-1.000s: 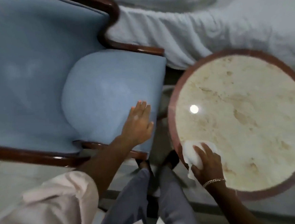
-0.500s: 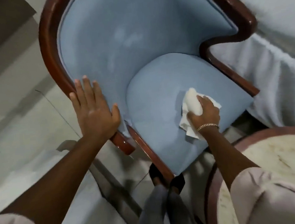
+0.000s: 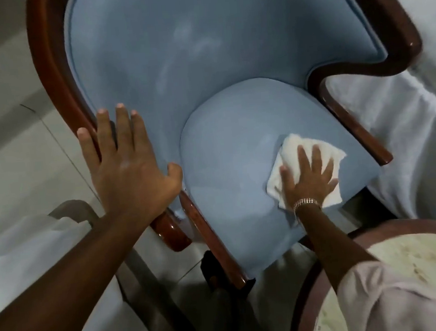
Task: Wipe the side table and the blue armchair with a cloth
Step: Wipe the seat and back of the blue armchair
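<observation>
The blue armchair [image 3: 173,72] with a dark wooden frame fills the middle of the view. A white cloth [image 3: 330,153] lies spread on the right part of its seat cushion. My right hand [image 3: 307,176] presses flat on the cloth, fingers spread, a bracelet at the wrist. My left hand [image 3: 128,167] rests flat with fingers apart on the chair's left wooden arm and the padding beside it. The round side table [image 3: 424,251], pale marble top with a brown rim, shows at the bottom right, partly hidden by my right sleeve.
A bed with white sheets [image 3: 416,113] lies close behind and right of the chair. Another white-covered surface [image 3: 36,258] is at the lower left. Pale tiled floor [image 3: 7,124] lies to the left. My legs and dark shoes [image 3: 215,272] stand at the chair's front corner.
My right hand went from the table rim to the chair seat with the cloth, then flattened out over it. My left hand moved from the seat to the left arm. The view swung left.
</observation>
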Demonstrator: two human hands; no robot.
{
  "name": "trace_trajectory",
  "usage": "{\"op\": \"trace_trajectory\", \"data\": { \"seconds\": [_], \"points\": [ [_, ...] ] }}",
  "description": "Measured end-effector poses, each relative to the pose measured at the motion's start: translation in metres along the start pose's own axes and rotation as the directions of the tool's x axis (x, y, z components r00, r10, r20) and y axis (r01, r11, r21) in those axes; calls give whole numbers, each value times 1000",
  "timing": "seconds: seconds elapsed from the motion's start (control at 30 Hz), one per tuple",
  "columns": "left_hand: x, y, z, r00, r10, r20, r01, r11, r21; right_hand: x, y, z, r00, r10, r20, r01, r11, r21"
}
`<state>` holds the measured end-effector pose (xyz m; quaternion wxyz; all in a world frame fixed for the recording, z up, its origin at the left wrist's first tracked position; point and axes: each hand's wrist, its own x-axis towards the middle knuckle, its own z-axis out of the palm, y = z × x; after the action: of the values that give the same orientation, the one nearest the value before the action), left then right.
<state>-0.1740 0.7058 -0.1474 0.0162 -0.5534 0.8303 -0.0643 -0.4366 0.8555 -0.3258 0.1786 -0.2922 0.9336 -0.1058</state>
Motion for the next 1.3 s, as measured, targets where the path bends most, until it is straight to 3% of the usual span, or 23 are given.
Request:
{"op": "trace_trajectory", "data": {
  "seconds": [0.07,0.1,0.17,0.23,0.3,0.43,0.5,0.57,0.63,0.7,0.8,0.83,0.9,0.97,1.03,1.1,1.23,1.3],
  "points": [
    [3,0,4,999,1,-33,-1,1000,13,40,-40,6,998,67,-15,-67,996,56],
    [2,0,6,999,-4,-36,5,1000,25,48,-62,11,1000,20,18,-20,1000,21],
    [0,1,6,999,-26,-41,28,999,37,40,-91,27,964,-259,58,263,961,-88],
    [1,3,2,999,-40,-16,41,999,26,7,-85,31,849,-525,58,528,838,-137],
    [2,4,-3,999,-40,18,40,999,-2,-27,-45,27,769,-637,50,637,759,-135],
    [-1,5,-6,997,-70,36,72,996,-48,-22,0,11,932,-347,104,359,920,-155],
    [1,5,-3,998,-64,26,66,997,-48,17,-26,12,984,-161,78,169,979,-114],
    [4,4,0,997,-74,3,74,997,-30,53,-68,19,994,-74,85,80,994,-75],
    [2,3,3,997,-77,-12,77,997,-18,62,-108,34,980,-153,131,170,978,-125],
    [1,3,4,998,-63,-20,63,998,-26,43,-135,41,924,-352,151,370,922,-117],
    [0,2,-1,998,-57,-27,56,997,-50,-12,-150,42,797,-590,127,556,800,224],
    [0,4,-4,998,-56,-23,54,996,-65,-29,-152,42,781,-611,130,520,751,407],
    [-1,5,-10,999,-40,-6,40,996,-85,-54,-158,39,826,-527,201,240,651,720],
    [5,-3,-11,1000,5,-29,-7,995,-102,-65,-172,36,867,-379,322,-89,520,850],
    [27,-20,-14,996,71,-60,-77,992,-102,-65,-187,45,869,-306,389,-264,379,887],
    [61,-42,-14,992,117,-55,-120,990,-70,-70,-199,61,869,-279,408,-329,289,899],
    [137,-80,-25,988,151,-37,-155,978,-139,-76,-207,66,885,-207,416,-365,245,898],
    [160,-87,-28,981,191,-31,-194,969,-154,-67,-214,50,880,-257,400,-353,212,911]
  ]
}}
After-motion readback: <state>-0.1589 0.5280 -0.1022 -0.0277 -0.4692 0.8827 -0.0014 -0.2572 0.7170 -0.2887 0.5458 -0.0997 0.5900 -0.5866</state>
